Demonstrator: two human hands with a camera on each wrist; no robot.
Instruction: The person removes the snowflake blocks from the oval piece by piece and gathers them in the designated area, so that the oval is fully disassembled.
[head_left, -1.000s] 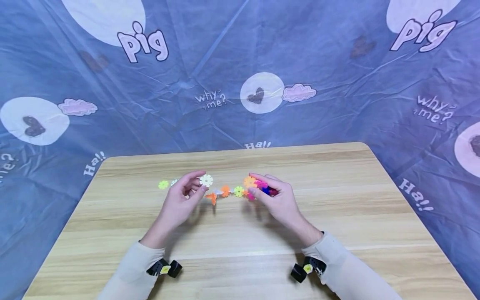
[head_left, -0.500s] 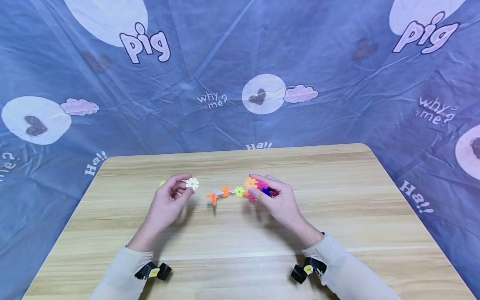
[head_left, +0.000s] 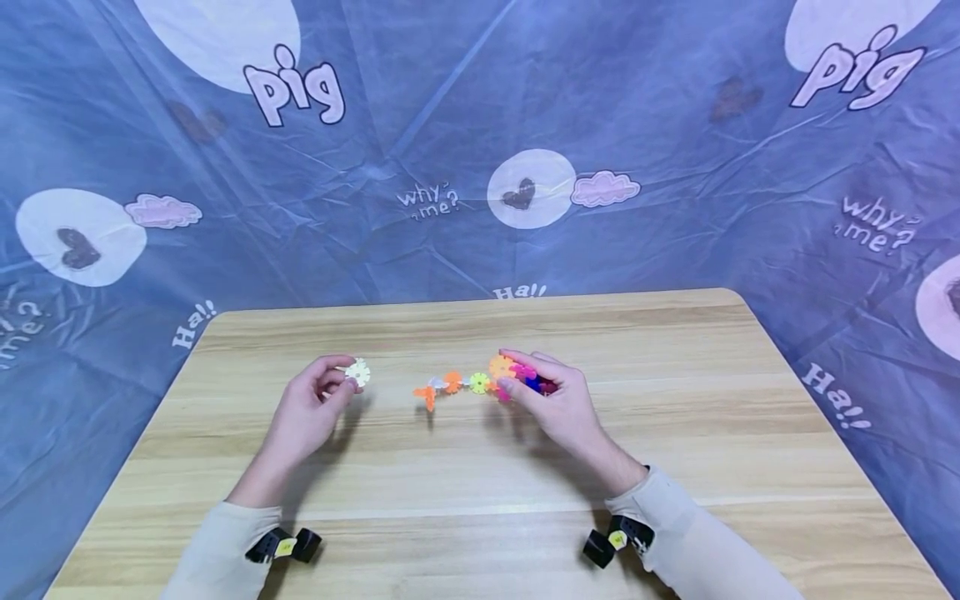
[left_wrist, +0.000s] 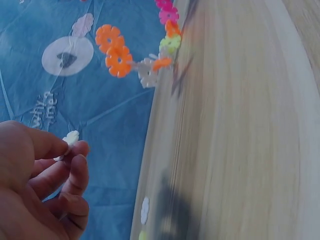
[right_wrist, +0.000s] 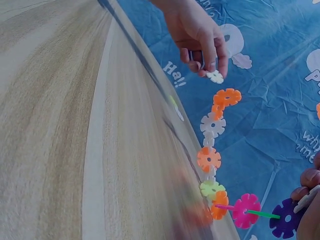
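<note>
Between thumb and fingertips my left hand (head_left: pixel 311 408) pinches a white notched snowflake disc (head_left: pixel 359 372), held apart from the chain. My right hand (head_left: pixel 557 400) grips one end of a chain of linked snowflake discs (head_left: pixel 452 382), with an orange disc (head_left: pixel 501 367) at its fingertips. The chain stretches leftward above the table and ends in orange discs (left_wrist: pixel 119 61). In the right wrist view, a pink disc (right_wrist: pixel 246 210) and a purple disc (right_wrist: pixel 285 218) sit near the right fingers, which partly cover that end.
On the wooden table (head_left: pixel 480 500), a loose white disc (left_wrist: pixel 145 210) and a yellow-green disc (left_wrist: pixel 143 235) lie near the left hand, hidden in the head view. A blue printed cloth (head_left: pixel 420 250) hangs behind the table.
My left hand has moved left with the white disc, away from the chain, and now covers the loose discs in the head view. The right hand and chain stay nearly still.
</note>
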